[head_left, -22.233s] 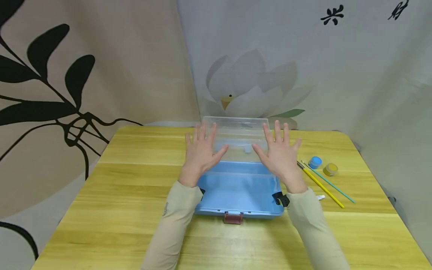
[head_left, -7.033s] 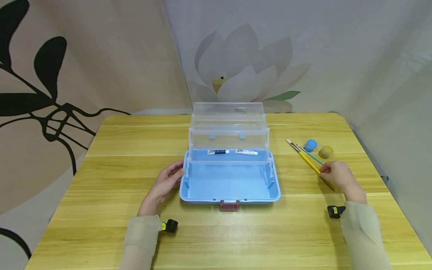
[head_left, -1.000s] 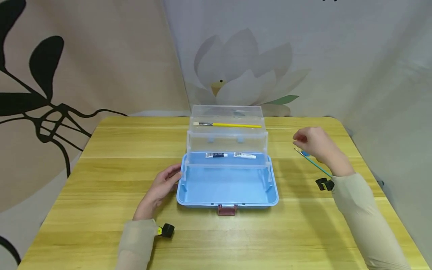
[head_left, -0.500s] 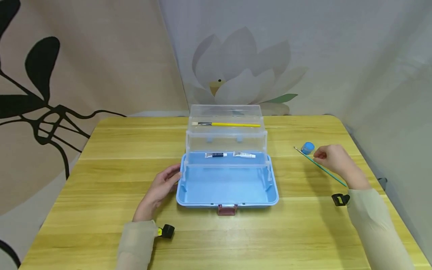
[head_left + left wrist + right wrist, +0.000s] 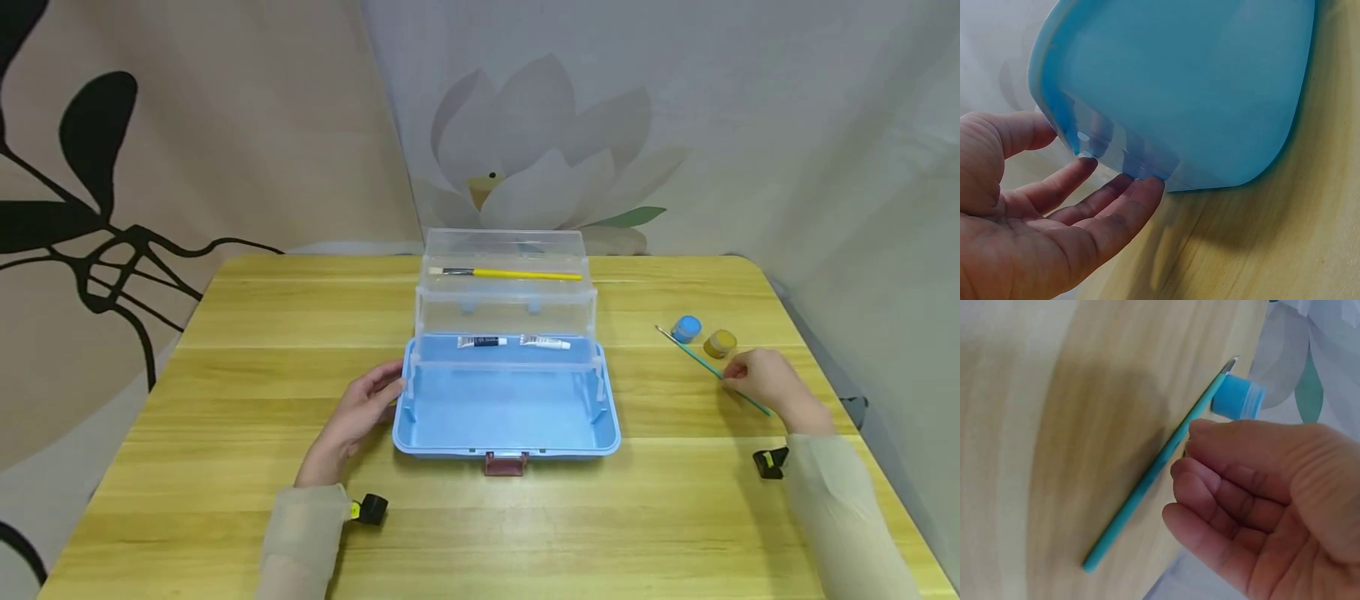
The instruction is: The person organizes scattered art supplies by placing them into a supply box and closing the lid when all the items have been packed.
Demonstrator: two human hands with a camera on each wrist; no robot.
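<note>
A blue toolbox-style case (image 5: 506, 417) stands open, its clear trays raised at the back. My left hand (image 5: 363, 412) touches the left side of the case; in the left wrist view its fingertips (image 5: 1154, 184) and thumb rest along the outside edge. A teal paintbrush (image 5: 690, 354) with a thin tip lies slanted on the table to the right. My right hand (image 5: 768, 383) is right at its handle, and in the right wrist view the loosely bent fingers (image 5: 1194, 534) and thumb overlap the brush's edge with nothing visible between them.
Blue (image 5: 686, 328) and ochre (image 5: 720, 343) paint jars stand beyond the brush. A yellow-handled paintbrush (image 5: 525, 274) lies in the upper tray. Dark (image 5: 482, 341) and white (image 5: 545, 342) paint tubes lie in a lower tray. A patterned curtain (image 5: 555, 125) hangs behind the wooden table (image 5: 510, 533).
The yellow-handled paintbrush has gone from the table into the upper tray since 7 seconds ago. Over the last second my right hand has moved nearer along the teal paintbrush, uncovering both jars.
</note>
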